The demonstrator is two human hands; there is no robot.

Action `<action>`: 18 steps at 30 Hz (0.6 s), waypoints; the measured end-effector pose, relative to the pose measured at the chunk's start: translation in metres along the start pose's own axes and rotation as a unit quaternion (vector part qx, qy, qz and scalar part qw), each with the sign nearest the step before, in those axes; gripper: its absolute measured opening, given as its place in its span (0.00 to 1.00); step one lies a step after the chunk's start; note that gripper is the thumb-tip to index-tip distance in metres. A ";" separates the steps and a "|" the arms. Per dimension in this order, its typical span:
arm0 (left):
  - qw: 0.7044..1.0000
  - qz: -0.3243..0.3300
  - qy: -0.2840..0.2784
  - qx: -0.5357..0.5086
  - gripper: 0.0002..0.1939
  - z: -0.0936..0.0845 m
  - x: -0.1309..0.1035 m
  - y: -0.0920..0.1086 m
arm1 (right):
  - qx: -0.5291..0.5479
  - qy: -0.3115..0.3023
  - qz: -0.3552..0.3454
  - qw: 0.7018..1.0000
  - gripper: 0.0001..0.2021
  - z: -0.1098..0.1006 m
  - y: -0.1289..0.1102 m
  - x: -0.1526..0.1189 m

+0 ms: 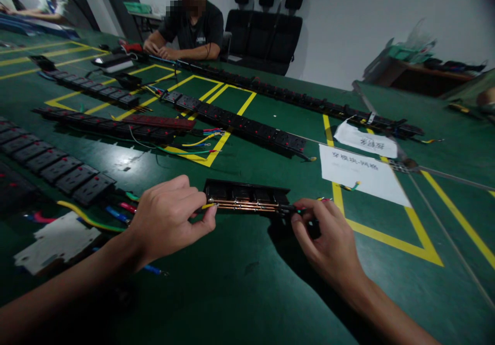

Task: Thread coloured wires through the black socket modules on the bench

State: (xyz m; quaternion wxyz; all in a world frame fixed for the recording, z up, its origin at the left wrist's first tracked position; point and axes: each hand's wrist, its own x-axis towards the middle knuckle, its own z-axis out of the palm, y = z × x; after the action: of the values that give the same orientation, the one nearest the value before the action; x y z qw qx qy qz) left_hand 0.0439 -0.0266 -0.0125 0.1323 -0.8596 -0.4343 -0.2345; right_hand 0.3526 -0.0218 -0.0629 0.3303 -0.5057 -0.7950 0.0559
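Note:
A short black socket strip (247, 190) faces me with its inside showing, and thin copper bars (245, 204) run along its near side. My left hand (168, 218) is closed at its left end, thumb and forefinger pinching it there beside a small yellow piece. Closed at the other end, my right hand (328, 231) has its fingertips around dark wire ends by the bars; a small green spot shows between them. Exactly what those right fingertips grip is partly hidden.
Several assembled black socket strips (235, 120) with coloured wires lie across the green table (232, 293). A white breaker-like block (58, 242) sits by my left forearm. Paper sheets (359, 172) with writing lie at right. A person (197, 30) works across the table.

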 end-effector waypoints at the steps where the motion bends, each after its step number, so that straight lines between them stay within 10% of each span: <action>1: 1.000 -0.001 -0.001 -0.001 0.18 0.000 0.000 0.000 | 0.001 0.000 0.000 1.000 0.06 0.000 0.000 0.000; 18: 1.000 -0.001 -0.003 -0.012 0.17 -0.001 -0.001 0.000 | 0.000 -0.003 -0.001 1.000 0.06 0.000 0.000 0.000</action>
State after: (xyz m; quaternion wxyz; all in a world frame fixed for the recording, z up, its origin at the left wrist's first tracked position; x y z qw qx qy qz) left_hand 0.0430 -0.0276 -0.0120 0.1207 -0.8611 -0.4332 -0.2374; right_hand 0.3529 -0.0217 -0.0627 0.3280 -0.5044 -0.7967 0.0566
